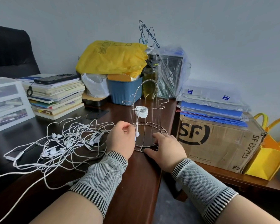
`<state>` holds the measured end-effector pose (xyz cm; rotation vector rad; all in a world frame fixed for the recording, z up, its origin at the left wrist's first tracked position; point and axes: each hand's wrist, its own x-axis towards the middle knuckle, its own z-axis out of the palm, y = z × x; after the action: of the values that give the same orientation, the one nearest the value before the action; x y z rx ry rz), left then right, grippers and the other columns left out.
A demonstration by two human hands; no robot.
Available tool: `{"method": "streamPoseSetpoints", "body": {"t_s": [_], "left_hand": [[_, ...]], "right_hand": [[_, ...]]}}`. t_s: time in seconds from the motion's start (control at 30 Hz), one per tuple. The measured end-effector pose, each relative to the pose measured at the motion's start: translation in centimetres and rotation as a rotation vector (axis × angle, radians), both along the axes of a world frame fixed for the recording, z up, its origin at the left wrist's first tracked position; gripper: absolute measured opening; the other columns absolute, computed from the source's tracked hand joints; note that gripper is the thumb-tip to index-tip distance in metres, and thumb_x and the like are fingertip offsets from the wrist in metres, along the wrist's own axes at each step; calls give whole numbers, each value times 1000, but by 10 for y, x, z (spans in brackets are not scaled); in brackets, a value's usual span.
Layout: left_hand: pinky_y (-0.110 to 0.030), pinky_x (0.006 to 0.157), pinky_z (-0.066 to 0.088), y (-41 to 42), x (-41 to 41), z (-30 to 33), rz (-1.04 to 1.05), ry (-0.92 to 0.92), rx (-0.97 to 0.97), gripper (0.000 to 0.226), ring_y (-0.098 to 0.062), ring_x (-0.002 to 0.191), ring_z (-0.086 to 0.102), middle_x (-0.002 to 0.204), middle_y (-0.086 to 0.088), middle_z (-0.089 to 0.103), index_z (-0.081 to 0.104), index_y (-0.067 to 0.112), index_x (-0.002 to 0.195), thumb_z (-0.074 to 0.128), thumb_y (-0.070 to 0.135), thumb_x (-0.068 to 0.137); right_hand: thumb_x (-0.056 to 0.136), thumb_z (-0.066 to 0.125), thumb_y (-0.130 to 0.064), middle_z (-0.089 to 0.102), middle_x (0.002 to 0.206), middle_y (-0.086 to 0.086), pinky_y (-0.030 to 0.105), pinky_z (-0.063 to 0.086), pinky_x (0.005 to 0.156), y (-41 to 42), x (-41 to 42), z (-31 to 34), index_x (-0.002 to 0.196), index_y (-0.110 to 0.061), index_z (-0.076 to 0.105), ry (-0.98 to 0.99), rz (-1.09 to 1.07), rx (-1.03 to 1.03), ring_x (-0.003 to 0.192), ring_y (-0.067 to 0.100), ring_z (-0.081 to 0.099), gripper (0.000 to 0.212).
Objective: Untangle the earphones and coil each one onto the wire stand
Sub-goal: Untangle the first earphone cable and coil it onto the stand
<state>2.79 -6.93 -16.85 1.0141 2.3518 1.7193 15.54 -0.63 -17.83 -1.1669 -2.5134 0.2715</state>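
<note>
Your left hand [121, 139] pinches the cord under the coiled earphone [141, 112] on the wire stand [146, 117]; right hand [166, 147], fingers flat, steadies its base. Tangled earphones [63, 143] at nine o'clock.

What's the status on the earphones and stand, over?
Left hand pinches a white earphone cord beside the stand; right hand rests open on the metal wire stand base. One white earphone coil on a prong. Tangled white earphones remain on the desk.

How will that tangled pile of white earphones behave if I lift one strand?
The earphone tangle looks thin and floppy, so it will likely sag. Its loops cross many times, so neighbours will probably drag along. It seems light; the wire stand may tip if tugged, though the right hand steadies it.
</note>
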Motion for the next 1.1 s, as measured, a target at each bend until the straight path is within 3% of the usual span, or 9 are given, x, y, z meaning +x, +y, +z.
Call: {"method": "streamPoseSetpoints", "body": {"t_s": [0.1,0.23,0.37,0.53,0.7,0.83,1.0,1.1], "left_hand": [[-32,70,52,2,-1,-2,-43,-48,42,23,-17,71,65,64,6,66,64,19,79,55,35,92],[-32,79,55,4,-4,-8,-69,-68,30,10,-10,74,68,70,8,71,69,22,82,66,30,85],[-28,74,52,4,-5,-7,-49,-56,24,8,-11,76,66,73,7,70,71,21,84,67,28,86],[-25,70,49,3,-7,-5,-45,-49,28,8,-11,78,63,80,5,70,73,22,82,67,27,85],[-21,54,42,1,-5,-4,-81,-160,47,10,-5,53,56,58,4,66,70,17,74,63,17,82],[-23,63,40,3,-8,-5,-16,-133,25,8,-15,71,61,74,4,68,69,17,80,62,19,84],[-30,69,50,4,-5,-8,-83,-108,-63,8,-18,74,64,71,5,67,69,17,89,62,19,85],[-27,73,45,5,-5,-7,-61,-92,-64,10,-14,79,60,80,11,63,67,19,95,62,19,87]], "right_hand": [[87,52,-58,55,126,0,38,38,105,-6,-5,-3,131,-21,47,-44,-7,86,121,22,46,58],[92,45,-53,57,122,1,35,37,104,-11,-6,-5,126,-19,51,-67,29,151,117,23,48,49],[95,40,-38,58,115,4,29,35,100,-16,-5,-1,117,-15,53,-94,110,206,110,23,50,35],[96,40,-39,58,116,2,28,35,99,-15,-6,1,124,-17,53,-109,141,210,110,23,50,38],[97,42,-41,57,117,2,27,33,100,-16,-6,0,127,-17,52,-101,150,197,113,21,49,39],[97,42,-41,56,117,2,27,32,100,-17,-6,1,126,-16,53,-82,146,189,114,21,48,39],[95,42,-32,58,115,3,25,32,100,-18,-6,2,124,-14,55,-72,159,206,112,20,50,37],[96,41,-29,60,112,3,24,30,99,-17,-7,2,120,-13,56,-75,178,225,107,20,52,33]]}}
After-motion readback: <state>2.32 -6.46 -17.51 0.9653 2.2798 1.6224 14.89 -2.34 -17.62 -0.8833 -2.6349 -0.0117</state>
